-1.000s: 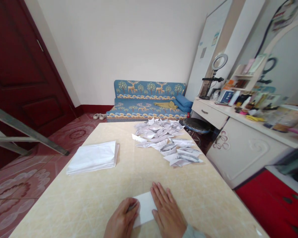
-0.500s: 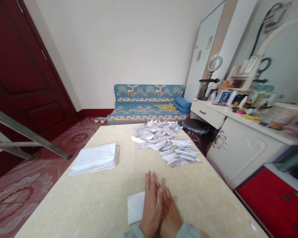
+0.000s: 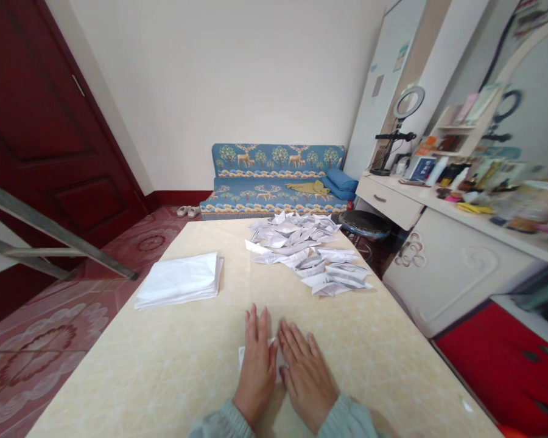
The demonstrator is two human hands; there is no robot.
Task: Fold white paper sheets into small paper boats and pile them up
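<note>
- Left hand and right hand: flat, fingers straight, pressing folded sheet onto near bench; nothing grasped.
- Step judged: creasing a fold; next likely needs lifting palms, turning sheet.
- Mid-bench: paper stack left.
- Farther: folded pieces.

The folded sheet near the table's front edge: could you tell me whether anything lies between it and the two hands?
Nothing visible does. Both hands, left and right, lie flat on the sheet, covering most of it; the stack and pile lie farther back.
</note>
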